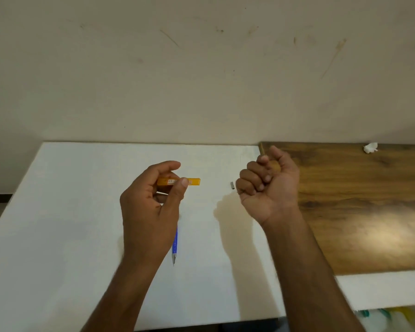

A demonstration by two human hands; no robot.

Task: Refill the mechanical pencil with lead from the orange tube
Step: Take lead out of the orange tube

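Observation:
My left hand (151, 207) pinches the orange lead tube (194, 181) between thumb and fingers, holding it level above the white table (58, 212). The blue mechanical pencil (175, 245) shows below that hand with its metal tip pointing toward me. Its upper part is hidden behind the palm, so I cannot tell whether the hand holds it. My right hand (268, 185) is raised with its fingers curled into a fist, and a small orange piece (274, 167), apparently the tube's cap, shows inside it. A small grey cap (232, 185) lies on the table between my hands.
A brown wooden board (357, 207) covers the table's right side, with a crumpled white scrap (370, 147) at its far edge. A scuffed beige wall (201, 68) rises behind the table. Coloured items (383, 315) sit below the table's right front edge.

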